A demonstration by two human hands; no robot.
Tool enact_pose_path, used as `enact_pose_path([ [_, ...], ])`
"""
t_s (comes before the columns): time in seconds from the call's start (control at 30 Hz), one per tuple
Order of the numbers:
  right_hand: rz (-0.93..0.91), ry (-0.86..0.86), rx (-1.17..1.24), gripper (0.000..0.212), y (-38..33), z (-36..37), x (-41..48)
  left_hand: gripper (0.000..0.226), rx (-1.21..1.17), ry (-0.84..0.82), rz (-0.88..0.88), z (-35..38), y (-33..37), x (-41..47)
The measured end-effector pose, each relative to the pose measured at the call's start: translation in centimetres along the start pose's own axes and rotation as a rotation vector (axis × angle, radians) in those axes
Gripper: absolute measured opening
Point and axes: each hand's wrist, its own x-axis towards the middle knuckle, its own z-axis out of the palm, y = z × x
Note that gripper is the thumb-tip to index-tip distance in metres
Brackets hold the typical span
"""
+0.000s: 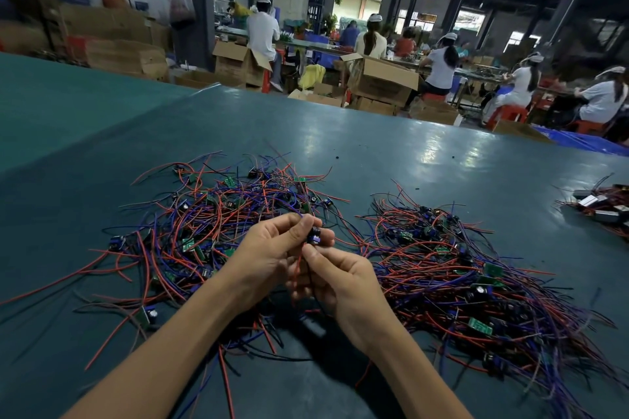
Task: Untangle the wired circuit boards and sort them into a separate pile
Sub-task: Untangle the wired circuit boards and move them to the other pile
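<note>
Presently, left hand (269, 248) pinches one wired board (313, 235); right hand (340, 279) pinches its wires (297, 265). Tangled heap (204, 224) lies at nine o'clock, second pile (476, 282) at three.

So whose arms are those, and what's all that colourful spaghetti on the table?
Those are a person's own arms. The camera sits on their head, looking down. The spaghetti is thin red, blue and black wires joined to tiny circuit boards. One tangled heap lies left on the green table, a second heap right. The left hand and right hand share a grip on one small wired board, pinching it.
</note>
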Motion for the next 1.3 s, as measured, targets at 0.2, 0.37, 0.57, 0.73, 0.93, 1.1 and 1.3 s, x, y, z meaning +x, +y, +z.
enact_pose_path([
  [0.2, 0.049, -0.054, 0.096, 0.025, 0.0, -0.3, 0.1, 0.02, 0.0, 0.022, 0.035, -0.3, -0.2, 0.3],
  [0.37, 0.069, -0.067, 0.054, 0.025, -0.2, -0.3, 0.1, 0.019, -0.08, 0.068, 0.064, -0.3, -0.7, 0.6],
  [0.57, 0.083, -0.049, 0.046, 0.025, -0.3, -0.5, 0.1, 0.024, -0.072, 0.095, 0.06, -0.4, -1.0, 0.9],
  [0.73, 0.08, -0.034, 0.059, 0.024, 0.1, -0.6, 0.3, 0.034, -0.018, 0.1, 0.016, -0.6, -1.3, 1.0],
  [0.93, 0.1, 0.015, 0.095, 0.024, 0.6, -0.9, 0.8, 0.035, 0.128, 0.143, -0.083, -0.8, -2.0, 1.6],
  [1.1, 0.204, 0.163, 0.119, 0.025, 0.8, -1.0, 1.5, 0.019, 0.332, 0.328, -0.216, -0.6, -2.3, 4.0],
  [1.3, 0.31, 0.215, 0.199, 0.023, 0.4, -1.1, 1.8, 0.016, 0.761, 0.641, -0.314, 0.9, -2.6, 7.0],
])
